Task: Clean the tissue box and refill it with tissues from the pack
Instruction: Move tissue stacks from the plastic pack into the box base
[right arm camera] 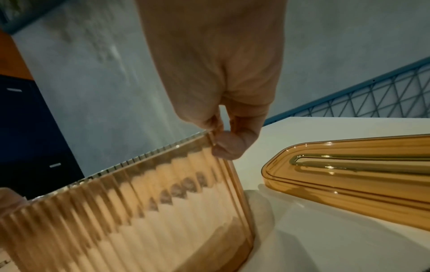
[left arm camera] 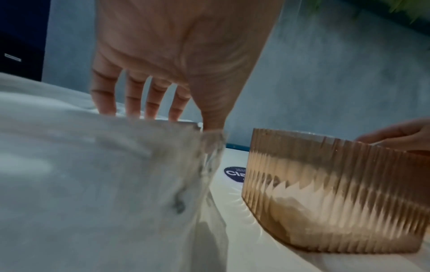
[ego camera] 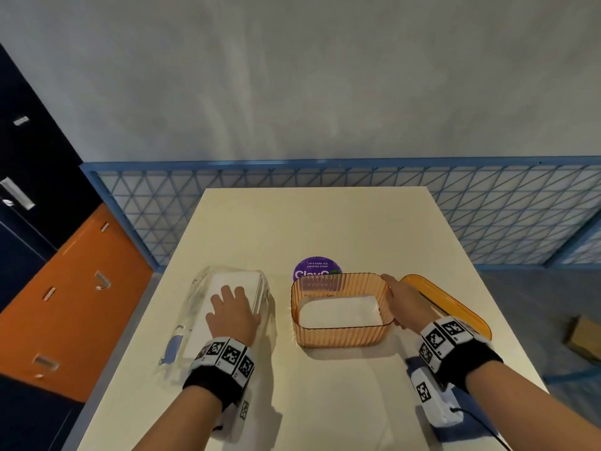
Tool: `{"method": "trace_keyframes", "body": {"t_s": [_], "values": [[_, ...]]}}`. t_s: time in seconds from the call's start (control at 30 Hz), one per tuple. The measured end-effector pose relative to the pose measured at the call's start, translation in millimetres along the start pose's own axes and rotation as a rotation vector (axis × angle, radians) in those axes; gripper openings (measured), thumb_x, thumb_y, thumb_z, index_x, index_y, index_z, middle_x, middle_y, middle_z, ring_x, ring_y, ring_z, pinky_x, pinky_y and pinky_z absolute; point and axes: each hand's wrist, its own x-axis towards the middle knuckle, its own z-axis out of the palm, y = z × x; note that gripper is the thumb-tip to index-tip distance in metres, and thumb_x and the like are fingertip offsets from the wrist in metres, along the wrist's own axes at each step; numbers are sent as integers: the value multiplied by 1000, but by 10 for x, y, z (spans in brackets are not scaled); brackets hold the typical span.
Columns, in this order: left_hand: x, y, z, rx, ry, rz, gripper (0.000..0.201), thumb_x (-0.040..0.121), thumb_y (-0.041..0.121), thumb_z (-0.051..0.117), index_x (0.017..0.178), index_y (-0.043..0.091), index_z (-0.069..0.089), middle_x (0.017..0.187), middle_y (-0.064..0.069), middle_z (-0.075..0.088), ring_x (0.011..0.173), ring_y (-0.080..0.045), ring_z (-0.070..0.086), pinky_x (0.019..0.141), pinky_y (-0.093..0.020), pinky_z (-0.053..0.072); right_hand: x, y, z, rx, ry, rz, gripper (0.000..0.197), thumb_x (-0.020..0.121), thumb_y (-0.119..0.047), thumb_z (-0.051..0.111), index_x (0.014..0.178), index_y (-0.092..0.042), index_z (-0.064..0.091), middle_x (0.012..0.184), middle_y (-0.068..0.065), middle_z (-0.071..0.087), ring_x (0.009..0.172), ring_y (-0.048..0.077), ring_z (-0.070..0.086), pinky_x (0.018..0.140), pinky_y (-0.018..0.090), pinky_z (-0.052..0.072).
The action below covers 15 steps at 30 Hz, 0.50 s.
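Observation:
The orange ribbed tissue box (ego camera: 338,336) (left arm camera: 325,184) (right arm camera: 139,211) stands lidless at the table's middle, with a low layer of white tissues (ego camera: 340,312) in its bottom. My right hand (ego camera: 395,294) (right arm camera: 223,136) pinches its right rim between thumb and fingers. The orange lid (ego camera: 432,288) (right arm camera: 349,174) lies flat on the table just right of the box. Left of the box lies the clear plastic tissue pack (ego camera: 201,307) (left arm camera: 93,174), white tissues inside. My left hand (ego camera: 231,297) (left arm camera: 149,103) rests flat on top of it, fingers straight.
A round purple sticker (ego camera: 313,267) (left arm camera: 234,174) sits on the table behind the box. Something blue and cloth-like (ego camera: 468,421) lies under my right wrist. A blue mesh fence (ego camera: 487,206) runs behind the table; orange and dark cabinets (ego camera: 65,304) stand left, a cardboard box (ego camera: 582,340) right.

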Motion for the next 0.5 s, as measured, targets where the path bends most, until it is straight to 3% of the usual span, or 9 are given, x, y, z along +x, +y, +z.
{"method": "trace_keyframes", "body": {"t_s": [0.07,0.2,0.3,0.5], "values": [[-11,-2,9,-2,11,3,45,91,37,52,128,13,40,132,-7,38,125,-26,37,91,-39,43,11,20,26,-19,6,5,52,99,-4,32,148,-15,23,106,16,57,77,19,49,32,14,32],[2,-61,-23,-95,-1,8,35,96,31,45,123,9,46,128,-10,41,122,-27,40,89,-41,44,7,22,52,-20,5,12,53,98,-3,34,148,-16,22,93,10,51,65,18,49,31,15,32],[12,-111,-45,-171,-1,12,31,97,25,43,122,7,49,127,-12,43,120,-30,41,88,-41,44,7,8,42,-2,-6,20,53,99,-4,33,148,-16,21,90,11,51,53,12,45,28,14,32],[-14,-117,-59,-275,37,-17,32,99,19,37,124,8,51,128,-13,45,120,-30,42,89,-40,41,-3,-10,34,-6,-13,19,52,99,-4,32,148,-15,20,84,9,52,52,12,46,32,18,36]]}}
